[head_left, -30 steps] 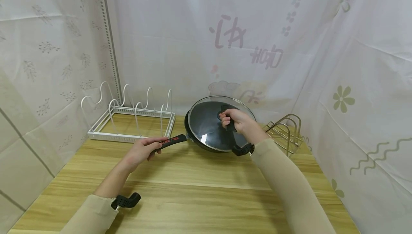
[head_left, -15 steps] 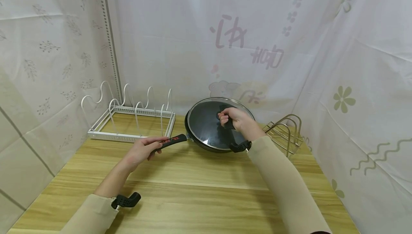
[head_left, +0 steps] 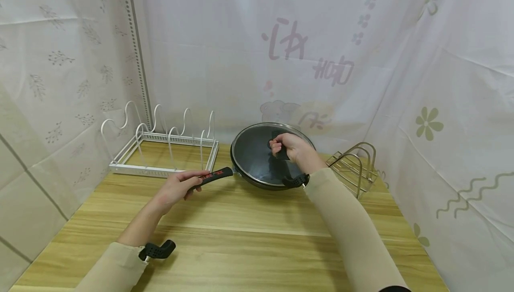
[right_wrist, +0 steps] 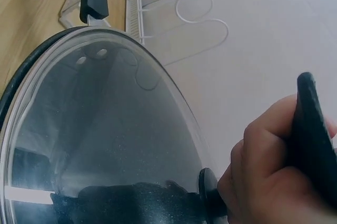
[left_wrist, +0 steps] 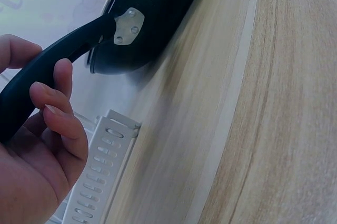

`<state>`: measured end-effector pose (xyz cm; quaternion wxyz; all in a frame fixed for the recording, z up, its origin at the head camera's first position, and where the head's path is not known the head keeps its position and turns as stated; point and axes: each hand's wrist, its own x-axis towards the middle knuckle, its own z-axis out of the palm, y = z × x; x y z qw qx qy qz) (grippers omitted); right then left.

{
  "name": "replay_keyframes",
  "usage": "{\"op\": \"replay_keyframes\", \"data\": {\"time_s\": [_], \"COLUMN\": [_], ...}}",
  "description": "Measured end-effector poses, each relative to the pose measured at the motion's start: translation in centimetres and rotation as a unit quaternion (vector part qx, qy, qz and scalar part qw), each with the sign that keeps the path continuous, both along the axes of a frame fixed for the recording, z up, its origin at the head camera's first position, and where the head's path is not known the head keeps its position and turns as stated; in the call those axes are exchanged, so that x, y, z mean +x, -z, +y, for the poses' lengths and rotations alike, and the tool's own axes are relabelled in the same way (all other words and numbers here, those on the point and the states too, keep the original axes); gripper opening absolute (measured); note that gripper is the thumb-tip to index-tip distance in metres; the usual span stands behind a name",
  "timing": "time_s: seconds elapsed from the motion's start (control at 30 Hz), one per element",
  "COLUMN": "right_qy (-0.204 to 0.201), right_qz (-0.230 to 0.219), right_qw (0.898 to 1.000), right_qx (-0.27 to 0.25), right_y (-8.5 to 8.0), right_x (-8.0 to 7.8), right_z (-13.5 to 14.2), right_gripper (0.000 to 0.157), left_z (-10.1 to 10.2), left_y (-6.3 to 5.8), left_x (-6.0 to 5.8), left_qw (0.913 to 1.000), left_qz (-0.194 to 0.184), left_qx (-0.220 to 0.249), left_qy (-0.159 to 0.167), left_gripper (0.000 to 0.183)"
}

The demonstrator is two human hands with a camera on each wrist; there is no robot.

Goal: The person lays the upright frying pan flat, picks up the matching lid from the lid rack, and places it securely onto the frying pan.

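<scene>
A black frying pan (left_wrist: 152,24) stands on the wooden table, its handle pointing left toward me. My left hand (head_left: 176,190) holds that black handle (head_left: 217,174) with red lettering, thumb on one side and fingers curled on the other. Over the pan lies a round glass lid (head_left: 253,154) with a metal rim. My right hand (head_left: 293,147) grips the lid's black knob handle (right_wrist: 310,129). In the right wrist view the lid (right_wrist: 105,119) covers the pan, and a dark strip of pan rim (right_wrist: 31,66) shows along its left edge.
A white wire rack (head_left: 144,171) with several curved dividers stands at the left, close to the pan handle. Behind the right forearm is a gold wire rack (head_left: 361,167). Patterned cloth (head_left: 225,60) hangs behind and on both sides of the table (head_left: 225,247).
My right hand has moved slightly left with the lid, which has come down and now lies more evenly over the pan. The left hand and the pan have stayed in place.
</scene>
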<state>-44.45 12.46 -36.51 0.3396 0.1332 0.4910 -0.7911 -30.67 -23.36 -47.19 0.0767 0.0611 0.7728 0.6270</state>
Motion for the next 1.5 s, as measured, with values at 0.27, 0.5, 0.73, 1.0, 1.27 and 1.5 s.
{"op": "replay_keyframes", "data": {"time_s": [0.27, 0.5, 0.73, 1.0, 1.27, 1.5], "right_qy": [0.005, 0.015, 0.023, 0.038, 0.036, 0.043], "right_qz": [-0.006, -0.020, -0.033, -0.043, -0.011, -0.020], "right_qw": [1.000, 1.000, 0.999, 0.998, 0.999, 0.998], "right_qx": [0.004, -0.008, -0.014, -0.028, -0.023, -0.052], "right_y": [0.4, 0.6, 0.7, 0.9, 1.3, 1.4], "right_x": [-0.1, -0.2, -0.3, -0.3, -0.3, -0.3], "right_z": [-0.5, -0.6, -0.5, -0.3, -0.1, -0.2], "right_gripper": [0.022, 0.021, 0.020, 0.015, 0.018, 0.013], "left_z": [0.0, 0.0, 0.0, 0.0, 0.0, -0.1], "left_y": [-0.1, -0.1, 0.1, -0.1, -0.1, 0.1], "left_x": [0.1, 0.1, 0.0, 0.1, 0.0, 0.0], "left_qw": [1.0000, 1.0000, 1.0000, 1.0000, 1.0000, 1.0000], "left_qz": [0.005, 0.004, 0.001, 0.000, -0.001, -0.005], "left_qx": [-0.004, -0.004, -0.004, 0.000, 0.000, -0.002], "left_qy": [0.001, 0.001, 0.002, 0.004, 0.004, 0.004], "left_gripper": [0.043, 0.043, 0.043, 0.043, 0.043, 0.043]}}
